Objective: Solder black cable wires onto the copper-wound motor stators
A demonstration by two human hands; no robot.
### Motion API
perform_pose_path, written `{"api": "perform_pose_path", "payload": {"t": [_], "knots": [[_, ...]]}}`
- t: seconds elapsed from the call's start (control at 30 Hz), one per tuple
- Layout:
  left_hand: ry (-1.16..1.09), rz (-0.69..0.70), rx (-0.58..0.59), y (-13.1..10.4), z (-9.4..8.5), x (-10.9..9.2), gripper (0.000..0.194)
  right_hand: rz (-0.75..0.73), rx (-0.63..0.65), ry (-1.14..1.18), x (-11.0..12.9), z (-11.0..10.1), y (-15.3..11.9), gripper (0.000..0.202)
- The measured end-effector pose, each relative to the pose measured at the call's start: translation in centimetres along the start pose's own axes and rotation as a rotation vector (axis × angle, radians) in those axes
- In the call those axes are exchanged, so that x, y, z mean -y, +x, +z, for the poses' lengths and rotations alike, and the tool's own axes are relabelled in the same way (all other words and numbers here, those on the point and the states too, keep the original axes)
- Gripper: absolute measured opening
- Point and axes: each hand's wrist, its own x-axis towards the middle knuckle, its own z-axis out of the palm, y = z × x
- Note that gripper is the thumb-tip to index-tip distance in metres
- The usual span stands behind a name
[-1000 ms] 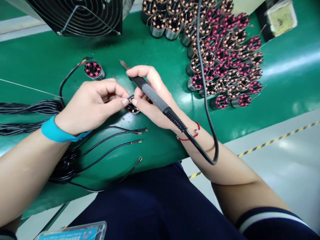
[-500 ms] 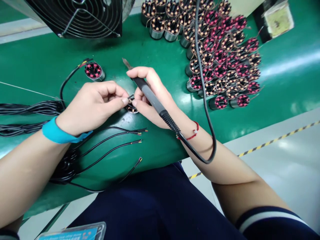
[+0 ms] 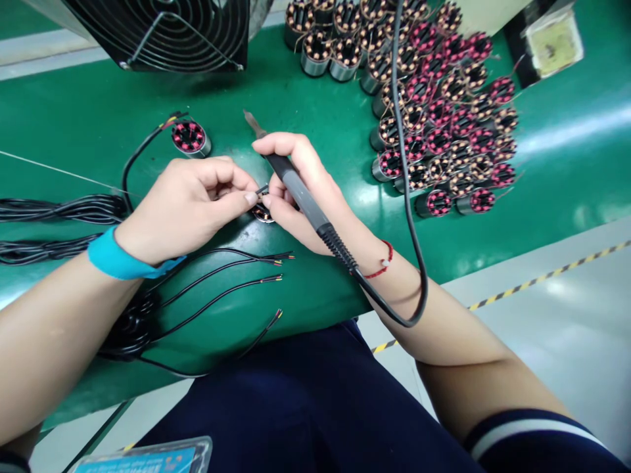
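Note:
My right hand (image 3: pixel 315 197) is closed around a soldering iron (image 3: pixel 302 197), its tip pointing away to the upper left, off any part. Thumb and fingertips of that hand also press together beside a copper-wound motor stator (image 3: pixel 263 215) on the bench. From the other side my left hand (image 3: pixel 192 197) pinches a short thin black sleeve (image 3: pixel 262 189) just over the stator. Both hands partly cover that stator, so any wire between the fingertips is hard to make out. Behind the left hand stands a stator with red windings (image 3: pixel 191 139), a black cable (image 3: pixel 131 161) reaching its top.
Rows of stators (image 3: pixel 438 131) fill the back right of the green bench. A black fan (image 3: pixel 182 39) stands at the back left. Bundled black cables (image 3: pixel 59 209) lie at left, with stripped cable ends (image 3: pixel 269 279) near the front. The iron's cord (image 3: pixel 407 164) loops over my right forearm.
The whole view has shifted slightly to the right. Both hands keep nearly the same pose over the stator, and the soldering iron stays in my right hand.

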Motion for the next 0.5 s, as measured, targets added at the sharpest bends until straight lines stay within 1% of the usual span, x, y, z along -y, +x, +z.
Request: {"api": "perform_pose_path", "payload": {"t": [0.27,0.5], "knots": [[-0.009,-0.062,0.011,0.19,0.03,-0.16,0.011,0.000,0.031,0.161,0.03,-0.67,-0.06,0.051],[-0.048,-0.049,-0.018,0.15,0.25,-0.22,0.010,0.022,-0.028,0.138,0.06,-0.23,-0.05,0.050]]}}
